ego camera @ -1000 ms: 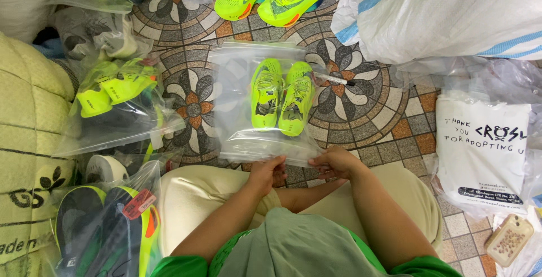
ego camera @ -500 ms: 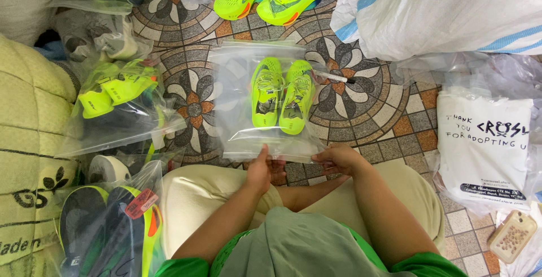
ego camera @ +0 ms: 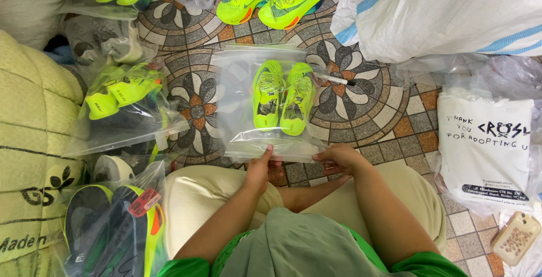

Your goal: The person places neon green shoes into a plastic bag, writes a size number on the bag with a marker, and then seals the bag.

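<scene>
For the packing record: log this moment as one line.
left hand: grips clear bag's near edge | right hand: same edge | contents: neon yellow running shoes | surface: patterned tile floor

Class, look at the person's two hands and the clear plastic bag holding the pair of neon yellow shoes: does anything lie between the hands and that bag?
Nothing visible does. The left hand and the right hand both already touch the near edge of the clear plastic bag holding the neon yellow shoes, which lies flat on the patterned tile floor.
</scene>
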